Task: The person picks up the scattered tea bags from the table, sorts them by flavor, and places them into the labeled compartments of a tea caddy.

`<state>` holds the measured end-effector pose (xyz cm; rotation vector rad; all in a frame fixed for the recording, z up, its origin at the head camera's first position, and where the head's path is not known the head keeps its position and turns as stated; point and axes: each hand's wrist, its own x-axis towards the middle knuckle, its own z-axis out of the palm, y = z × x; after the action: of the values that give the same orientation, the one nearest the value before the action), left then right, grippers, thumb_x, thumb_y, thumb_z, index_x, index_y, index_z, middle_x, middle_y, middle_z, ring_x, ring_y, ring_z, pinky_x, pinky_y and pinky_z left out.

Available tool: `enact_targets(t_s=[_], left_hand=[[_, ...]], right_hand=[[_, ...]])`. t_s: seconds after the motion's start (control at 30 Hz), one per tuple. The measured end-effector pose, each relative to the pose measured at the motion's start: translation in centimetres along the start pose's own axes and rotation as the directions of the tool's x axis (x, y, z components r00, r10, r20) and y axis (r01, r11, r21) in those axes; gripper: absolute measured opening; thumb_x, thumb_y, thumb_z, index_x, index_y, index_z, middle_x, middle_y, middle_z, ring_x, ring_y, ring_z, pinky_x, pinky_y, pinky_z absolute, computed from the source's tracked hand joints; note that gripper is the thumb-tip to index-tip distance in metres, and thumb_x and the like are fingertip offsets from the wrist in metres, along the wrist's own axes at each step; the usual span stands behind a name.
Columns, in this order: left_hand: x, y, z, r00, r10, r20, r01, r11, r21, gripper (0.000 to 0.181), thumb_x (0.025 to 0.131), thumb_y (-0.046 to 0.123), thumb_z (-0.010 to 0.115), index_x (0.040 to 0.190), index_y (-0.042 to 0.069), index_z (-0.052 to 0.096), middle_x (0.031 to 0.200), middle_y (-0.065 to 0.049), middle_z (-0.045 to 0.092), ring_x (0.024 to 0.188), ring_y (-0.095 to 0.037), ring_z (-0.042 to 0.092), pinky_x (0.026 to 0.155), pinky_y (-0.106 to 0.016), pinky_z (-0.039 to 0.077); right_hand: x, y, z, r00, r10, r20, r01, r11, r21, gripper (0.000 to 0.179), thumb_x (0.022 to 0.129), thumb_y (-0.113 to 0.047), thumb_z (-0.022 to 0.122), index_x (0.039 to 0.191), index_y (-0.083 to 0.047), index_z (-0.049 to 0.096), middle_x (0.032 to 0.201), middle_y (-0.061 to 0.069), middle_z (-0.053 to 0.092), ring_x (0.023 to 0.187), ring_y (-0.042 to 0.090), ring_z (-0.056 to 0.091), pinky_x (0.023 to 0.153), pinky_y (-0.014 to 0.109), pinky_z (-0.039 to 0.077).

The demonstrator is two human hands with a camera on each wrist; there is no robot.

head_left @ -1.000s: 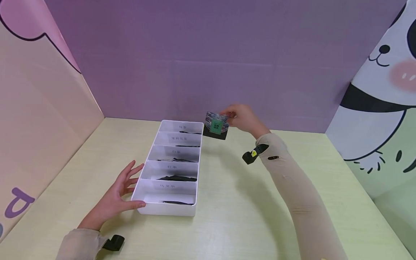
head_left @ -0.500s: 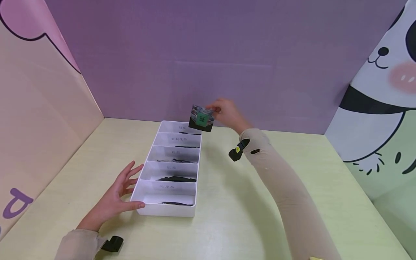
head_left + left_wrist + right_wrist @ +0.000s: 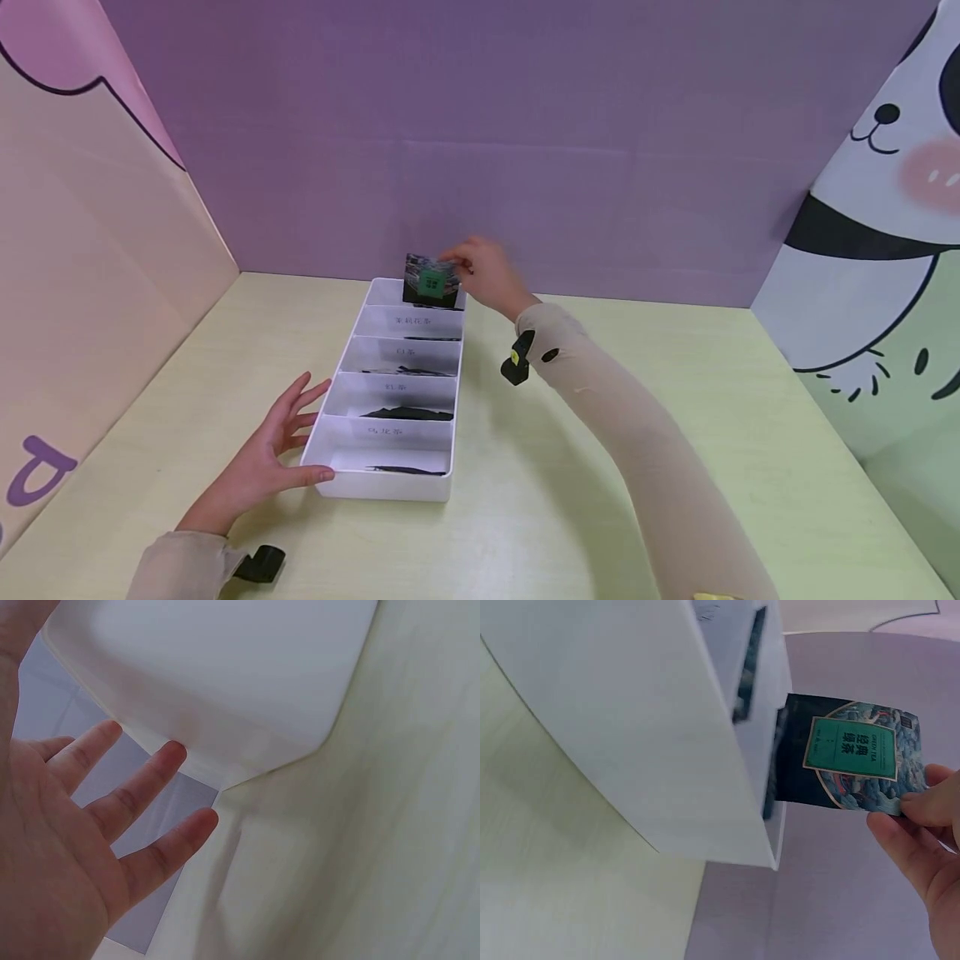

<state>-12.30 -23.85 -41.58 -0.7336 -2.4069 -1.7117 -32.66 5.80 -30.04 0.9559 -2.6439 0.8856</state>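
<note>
A white divided box (image 3: 390,485) stands on the table with several labelled compartments in a row. My right hand (image 3: 487,273) pinches a dark tea bag sachet (image 3: 431,282) by its edge, over the farthest compartment. In the right wrist view the sachet (image 3: 853,754) shows a green label reading "GREEN TEA", and its lower edge is at the compartment's opening. My left hand (image 3: 262,458) has its fingers spread at the box's near left corner, the thumb on the front rim. The left wrist view shows the straight fingers (image 3: 154,787) beside the box's white wall (image 3: 217,690).
Dark sachets (image 3: 408,412) lie in the box's other compartments. The pale wooden table (image 3: 540,517) is bounded by a purple back wall (image 3: 510,150) and printed side panels, with a panda (image 3: 877,208) on the right.
My right hand has moved left with the sachet, from beyond the box's right side to over the farthest compartment. My left hand has stayed at the near corner.
</note>
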Motion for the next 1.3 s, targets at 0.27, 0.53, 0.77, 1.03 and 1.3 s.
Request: enact_targets(t_s=[0.27,0.53,0.77,1.03,1.3], left_hand=[[-0.1,0.0,0.0,1.000,0.001,0.001,-0.001,1.000,-0.003,0.119,0.071,-0.011,0.082,0.160,0.010,0.006,0.158,0.013,0.031,0.120,0.006,0.049,0.093,-0.011,0.040],[-0.1,-0.1,-0.1,0.999,0.038,0.005,-0.038,0.999,-0.031,0.120,0.069,-0.016,0.081,0.160,0.010,0.007,0.156,0.018,0.032,0.120,0.003,0.051,0.093,-0.011,0.041],[-0.1,-0.1,-0.1,1.000,0.004,0.006,-0.004,1.000,-0.020,0.119,0.070,-0.012,0.082,0.160,0.011,0.007,0.156,0.018,0.032,0.121,0.003,0.050,0.093,-0.011,0.041],[-0.1,0.0,-0.1,1.000,0.006,0.006,-0.006,1.000,-0.026,0.119,0.070,-0.013,0.082,0.160,0.010,0.007,0.156,0.019,0.032,0.120,0.002,0.050,0.092,-0.012,0.041],[-0.1,0.1,-0.2,1.000,0.006,0.001,-0.006,1.000,-0.002,0.120,0.070,-0.012,0.082,0.160,0.010,0.007,0.156,0.018,0.032,0.119,0.005,0.050,0.092,-0.011,0.041]], right_hand=[[0.2,0.0,2.0,0.999,0.013,0.041,-0.013,1.000,0.001,0.028,0.097,0.004,0.056,0.118,-0.004,0.072,0.104,0.012,0.062,0.089,0.022,0.053,0.077,0.029,0.045],[-0.2,0.7,3.7,0.985,-0.010,0.175,0.020,0.998,-0.055,0.030,0.098,0.006,0.051,0.117,-0.003,0.071,0.102,0.011,0.062,0.090,0.023,0.054,0.080,0.029,0.046],[-0.5,0.8,4.4,0.968,-0.017,0.249,0.040,0.995,-0.087,0.030,0.098,0.009,0.049,0.117,-0.001,0.071,0.110,0.013,0.065,0.104,0.026,0.060,0.093,0.032,0.047],[-0.3,1.0,4.9,0.958,-0.034,0.284,0.100,0.970,-0.220,0.034,0.098,0.006,0.047,0.120,-0.004,0.071,0.118,0.008,0.069,0.117,0.023,0.059,0.112,0.038,0.029],[-0.5,0.8,4.8,0.948,-0.025,0.319,0.131,0.939,-0.317,0.039,0.095,0.001,0.049,0.129,-0.008,0.068,0.122,0.007,0.068,0.116,0.021,0.058,0.108,0.040,0.031]])
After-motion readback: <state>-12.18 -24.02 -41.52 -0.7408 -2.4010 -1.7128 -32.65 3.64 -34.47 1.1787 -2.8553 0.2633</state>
